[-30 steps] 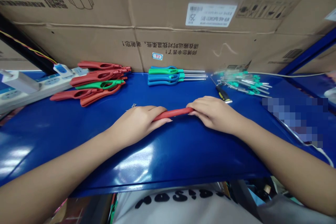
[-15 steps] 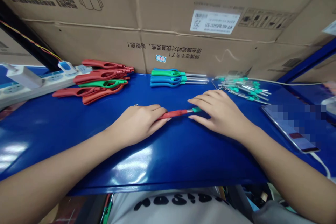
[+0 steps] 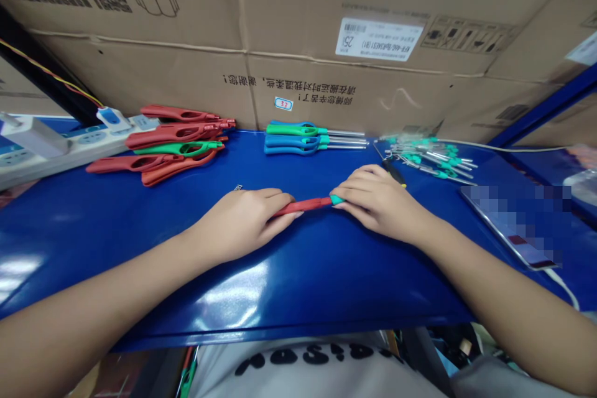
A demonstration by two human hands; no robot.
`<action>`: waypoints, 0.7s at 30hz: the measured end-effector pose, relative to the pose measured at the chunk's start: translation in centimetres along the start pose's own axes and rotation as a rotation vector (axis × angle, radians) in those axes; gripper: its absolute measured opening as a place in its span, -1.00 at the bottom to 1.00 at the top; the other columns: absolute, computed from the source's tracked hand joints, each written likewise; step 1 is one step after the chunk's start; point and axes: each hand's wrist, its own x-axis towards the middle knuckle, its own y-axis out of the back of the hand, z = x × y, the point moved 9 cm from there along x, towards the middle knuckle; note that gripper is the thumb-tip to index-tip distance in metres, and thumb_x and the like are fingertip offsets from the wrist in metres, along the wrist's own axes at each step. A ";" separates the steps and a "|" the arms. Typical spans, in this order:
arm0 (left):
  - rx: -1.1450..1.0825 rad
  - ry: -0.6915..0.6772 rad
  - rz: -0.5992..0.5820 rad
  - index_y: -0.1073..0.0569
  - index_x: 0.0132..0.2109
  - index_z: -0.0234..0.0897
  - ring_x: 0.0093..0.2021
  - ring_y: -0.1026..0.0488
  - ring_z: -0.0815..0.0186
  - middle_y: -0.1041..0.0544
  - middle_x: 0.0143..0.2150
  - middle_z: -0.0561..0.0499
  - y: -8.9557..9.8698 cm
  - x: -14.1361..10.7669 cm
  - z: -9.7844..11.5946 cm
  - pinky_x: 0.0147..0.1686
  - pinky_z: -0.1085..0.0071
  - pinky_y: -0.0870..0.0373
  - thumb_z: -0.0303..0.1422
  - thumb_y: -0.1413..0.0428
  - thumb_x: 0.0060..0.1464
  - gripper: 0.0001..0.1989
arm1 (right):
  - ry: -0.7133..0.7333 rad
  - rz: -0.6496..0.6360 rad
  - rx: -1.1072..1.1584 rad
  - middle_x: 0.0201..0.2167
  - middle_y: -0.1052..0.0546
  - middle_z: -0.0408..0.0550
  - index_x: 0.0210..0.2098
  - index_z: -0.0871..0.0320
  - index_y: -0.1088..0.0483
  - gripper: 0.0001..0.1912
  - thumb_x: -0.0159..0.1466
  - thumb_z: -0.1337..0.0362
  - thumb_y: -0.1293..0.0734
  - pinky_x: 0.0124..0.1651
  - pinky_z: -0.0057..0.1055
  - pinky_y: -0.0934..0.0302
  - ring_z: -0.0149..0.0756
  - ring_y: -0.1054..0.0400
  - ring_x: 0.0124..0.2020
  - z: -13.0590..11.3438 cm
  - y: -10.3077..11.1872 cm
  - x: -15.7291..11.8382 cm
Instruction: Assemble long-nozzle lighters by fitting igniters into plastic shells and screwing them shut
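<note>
red handle [image 3: 305,206] looks smooth, low-sheen plastic | teal collar [image 3: 336,199] looks plastic | blue tabletop [image 3: 298,298] shines, smooth and glossy | rods [image 3: 347,139] gleam like metal | carton [image 3: 298,12] is matt cardboard | shirt [image 3: 284,379] is matt cloth

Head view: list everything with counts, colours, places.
Glossy table: one, blue, centre
Slim plastic handle: one, red, held centre
Small plastic collar: one, teal, handle's right end
Loose plastic handles: several, mostly red, one green, back left
Rodded plastic handles: several, blue, green, back centre
Thin metal rods: many, silver with teal collars, back right
Slim-handled tool: one, black and yellow, near rods
Flat phone: one, silver-edged, partly pixelated, right
Long power strip: one, white, left
Printed cardboard: count unclear, brown, behind
Shirt: one, pale grey, bottom
Left hand: one, on handle
Right hand: one, on collar
</note>
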 end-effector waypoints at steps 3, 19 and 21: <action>-0.138 -0.011 0.001 -0.51 -0.19 -0.27 -0.30 -0.52 0.24 -0.57 -0.28 -0.02 0.0 0.0 0.4 -0.31 0.37 -0.31 -0.14 0.06 0.39 -0.63 | 0.080 0.020 -0.023 -0.18 -0.63 0.04 -0.09 0.24 -0.49 -0.77 0.45 0.29 -0.22 0.04 -0.18 -0.18 -0.21 -0.43 -0.17 -1.3 -0.4 0.1; -1.156 0.513 -0.432 -0.55 -0.35 -0.32 -0.75 -0.16 0.50 -0.52 -0.54 0.02 -4.5 -1.0 -0.5 -0.79 0.54 -0.03 0.08 -0.13 0.16 -0.50 | 0.156 0.095 -0.068 -0.42 -0.52 0.08 -0.27 0.30 -0.46 -0.76 0.41 0.41 -0.17 -0.16 -0.23 -0.17 -0.19 -0.28 -0.34 -3.4 -1.0 -0.1; -1.173 0.491 -0.433 -0.56 -0.33 -0.31 -0.75 -0.16 0.51 -0.56 -0.48 0.00 -4.3 -0.9 -0.3 -0.79 0.53 -0.02 0.06 -0.12 0.17 -0.52 | 0.151 0.097 -0.060 -0.42 -0.52 0.08 -0.26 0.29 -0.46 -0.75 0.41 0.40 -0.16 -0.17 -0.23 -0.17 -0.19 -0.27 -0.35 -3.4 -0.8 -0.1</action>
